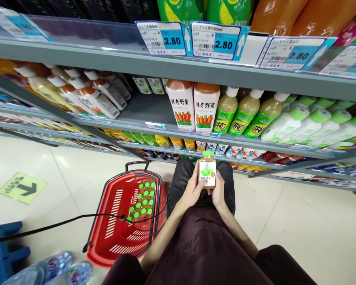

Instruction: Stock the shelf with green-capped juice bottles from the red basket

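Note:
I hold a small green-capped juice bottle [207, 170] upright in front of my knees, its label facing me. My left hand [192, 189] wraps its left side and my right hand [218, 191] grips its right side and bottom; both are closed on it. To my left on the floor stands a red shopping basket [115, 231] holding several bottles with the same green caps [142, 202]. Straight ahead, a shelf [154, 118] has an open gap between the drink rows.
Two carrot-label juice bottles [194, 105] and green-label bottles [243, 114] stand right of the gap. Price tags reading 2.80 [192, 39] line the upper shelf edge. A blue crate [2, 249] and plastic-wrapped water bottles [50, 271] lie at lower left. A yellow arrow sticker [21, 187] marks the floor.

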The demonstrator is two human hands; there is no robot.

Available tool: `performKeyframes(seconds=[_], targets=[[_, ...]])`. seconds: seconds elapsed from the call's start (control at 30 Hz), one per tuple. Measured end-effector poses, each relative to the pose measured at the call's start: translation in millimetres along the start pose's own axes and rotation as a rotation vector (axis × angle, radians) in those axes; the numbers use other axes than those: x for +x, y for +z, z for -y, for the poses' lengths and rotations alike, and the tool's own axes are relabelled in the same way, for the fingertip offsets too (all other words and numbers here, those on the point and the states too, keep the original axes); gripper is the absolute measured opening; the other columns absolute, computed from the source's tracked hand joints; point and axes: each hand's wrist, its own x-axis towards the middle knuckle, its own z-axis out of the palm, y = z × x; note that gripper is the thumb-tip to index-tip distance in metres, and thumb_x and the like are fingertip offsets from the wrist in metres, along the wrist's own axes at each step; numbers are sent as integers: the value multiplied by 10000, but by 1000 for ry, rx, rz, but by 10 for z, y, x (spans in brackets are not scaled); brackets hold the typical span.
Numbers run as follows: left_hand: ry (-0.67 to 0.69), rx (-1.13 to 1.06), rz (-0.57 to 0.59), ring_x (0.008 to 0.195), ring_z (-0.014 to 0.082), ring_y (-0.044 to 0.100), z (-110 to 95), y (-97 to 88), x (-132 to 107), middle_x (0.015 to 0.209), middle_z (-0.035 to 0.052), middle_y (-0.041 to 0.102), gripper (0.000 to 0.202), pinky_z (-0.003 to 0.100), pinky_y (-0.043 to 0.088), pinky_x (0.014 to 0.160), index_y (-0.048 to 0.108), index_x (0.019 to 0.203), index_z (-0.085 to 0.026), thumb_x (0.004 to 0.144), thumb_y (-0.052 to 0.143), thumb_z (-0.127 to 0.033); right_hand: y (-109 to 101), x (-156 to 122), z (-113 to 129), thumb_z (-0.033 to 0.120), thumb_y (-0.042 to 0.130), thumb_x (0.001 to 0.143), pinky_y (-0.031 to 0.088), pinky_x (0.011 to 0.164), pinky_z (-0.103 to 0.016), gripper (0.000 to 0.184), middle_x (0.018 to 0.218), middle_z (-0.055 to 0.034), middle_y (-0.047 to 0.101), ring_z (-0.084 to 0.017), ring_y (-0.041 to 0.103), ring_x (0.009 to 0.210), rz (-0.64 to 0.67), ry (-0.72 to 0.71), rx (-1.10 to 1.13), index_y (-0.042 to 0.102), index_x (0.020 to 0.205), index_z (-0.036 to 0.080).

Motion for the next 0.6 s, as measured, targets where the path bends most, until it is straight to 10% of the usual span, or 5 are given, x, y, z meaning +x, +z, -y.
performKeyframes(seconds=[0.6], targets=[[22,-5,-30,1393,267,529,18,-13,-62,1615,124,429,777,416,401,1192,163,1665,-213,1028,479,-526,-71,-50,-23,629,420,992,338,343,-231,613,753,-25,665,-107,430,434,5,-98,-201,649,1299,150]])
